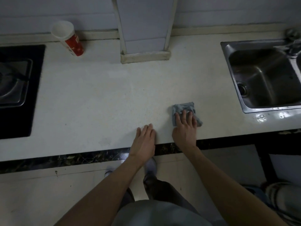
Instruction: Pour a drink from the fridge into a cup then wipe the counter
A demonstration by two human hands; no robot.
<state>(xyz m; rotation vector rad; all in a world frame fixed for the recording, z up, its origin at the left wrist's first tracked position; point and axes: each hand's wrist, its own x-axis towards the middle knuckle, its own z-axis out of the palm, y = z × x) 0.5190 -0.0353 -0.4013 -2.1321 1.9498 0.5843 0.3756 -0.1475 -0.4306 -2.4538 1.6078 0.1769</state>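
A crumpled grey-blue cloth point(183, 107) lies on the white counter point(97, 95) near its front edge, left of the sink. My right hand point(185, 128) presses flat on the cloth, fingers spread over it. Just to the left, my left hand point(145, 141) rests flat on the bare counter at the front edge, fingers together, holding nothing. A red and white paper cup point(69, 38) stands at the back left by the wall; I cannot see what is inside it.
A steel sink point(263, 79) with a tap point(293, 39) is set into the counter at the right. A black gas hob point(17, 88) fills the left end. A boxed white pipe column point(145, 30) juts out from the back wall.
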